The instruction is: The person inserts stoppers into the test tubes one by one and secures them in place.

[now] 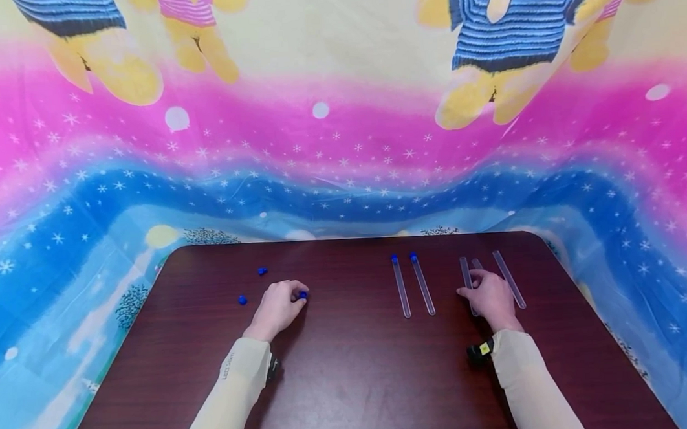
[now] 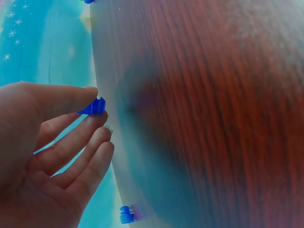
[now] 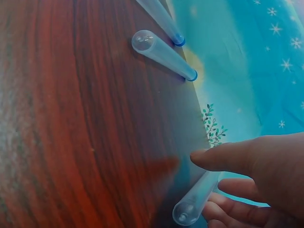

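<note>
My left hand point(image 1: 274, 309) pinches a small blue test tube cap point(image 2: 96, 106) between thumb and index finger, its other fingers loosely bent below. Two more blue caps lie by that hand: one cap point(image 1: 262, 270) farther back and another cap point(image 1: 242, 300) to its left. Over on the right, my right hand point(image 1: 492, 297) reaches low over a clear uncapped test tube point(image 3: 194, 199), thumb and fingers spread around it. A second uncapped tube point(image 1: 477, 264) is partly hidden behind this hand. Just right of it lies a third uncapped tube point(image 1: 509, 280).
Two test tubes with blue caps, a left one point(image 1: 402, 289) and a right one point(image 1: 423, 287), lie side by side between the hands. Everything rests on a dark brown wooden table point(image 1: 351, 369). A patterned cloth point(image 1: 328, 150) hangs around its back and sides.
</note>
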Demonstrator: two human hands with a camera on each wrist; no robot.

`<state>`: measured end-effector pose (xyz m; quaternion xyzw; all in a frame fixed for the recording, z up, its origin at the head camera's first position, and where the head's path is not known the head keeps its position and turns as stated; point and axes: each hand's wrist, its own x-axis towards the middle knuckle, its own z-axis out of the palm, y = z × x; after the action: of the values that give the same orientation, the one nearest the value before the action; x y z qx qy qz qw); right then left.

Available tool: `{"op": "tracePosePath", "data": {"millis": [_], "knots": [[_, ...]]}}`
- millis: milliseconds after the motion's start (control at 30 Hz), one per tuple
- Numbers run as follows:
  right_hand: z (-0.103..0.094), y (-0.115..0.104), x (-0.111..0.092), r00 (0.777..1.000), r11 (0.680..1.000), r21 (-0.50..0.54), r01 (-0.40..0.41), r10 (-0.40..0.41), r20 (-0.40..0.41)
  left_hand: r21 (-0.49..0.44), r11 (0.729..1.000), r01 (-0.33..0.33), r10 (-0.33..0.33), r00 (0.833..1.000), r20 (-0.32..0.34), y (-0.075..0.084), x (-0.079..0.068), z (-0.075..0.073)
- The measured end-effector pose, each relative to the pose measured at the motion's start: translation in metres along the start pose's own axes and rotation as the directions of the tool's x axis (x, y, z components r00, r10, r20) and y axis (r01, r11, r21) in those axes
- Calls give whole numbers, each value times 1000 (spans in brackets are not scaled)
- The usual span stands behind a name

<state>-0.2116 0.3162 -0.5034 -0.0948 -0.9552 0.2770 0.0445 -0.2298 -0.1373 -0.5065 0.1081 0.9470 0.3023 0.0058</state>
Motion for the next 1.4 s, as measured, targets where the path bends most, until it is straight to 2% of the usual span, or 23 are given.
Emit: {"op": "tracePosePath", "data": {"millis": [733,933,1133,1400], "knots": [[1,4,-1,997,999,0,-48,48,66,4,1000,-10,10,1000,-4,1,-1,3],[2,5,1,997,999,5,-47,47,58,8,999,-31,31,999,-16,0,0,4],[3,6,2,997,999,18,-46,45,54,11,1000,-24,24,1000,-13,-1,-2,5],[1,4,1,1000,998,62,-25,24,16,11,999,-33,33,999,-9,-1,-2,5]]}}
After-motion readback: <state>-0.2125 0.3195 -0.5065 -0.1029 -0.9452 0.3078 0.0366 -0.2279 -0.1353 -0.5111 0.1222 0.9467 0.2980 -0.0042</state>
